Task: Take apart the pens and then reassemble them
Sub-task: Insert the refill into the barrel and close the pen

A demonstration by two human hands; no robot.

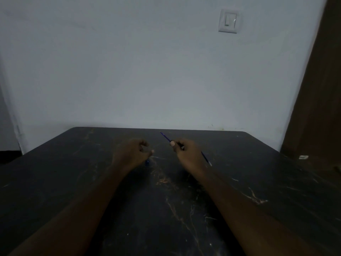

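Observation:
My right hand (186, 152) is closed around a thin blue pen refill (166, 137) that sticks out up-left past my thumb and down-right to a pale tip near the table. My left hand (133, 153) is curled shut, and a small blue pen part (147, 162) peeks out below its fingers; most of that part is hidden by the hand. The two hands hover apart over the far middle of the dark table (166, 209).
The scratched dark table runs up to a pale wall with a light switch (228, 20). A brown door (317, 100) stands at the right. A small white object (302, 157) lies by the table's right edge.

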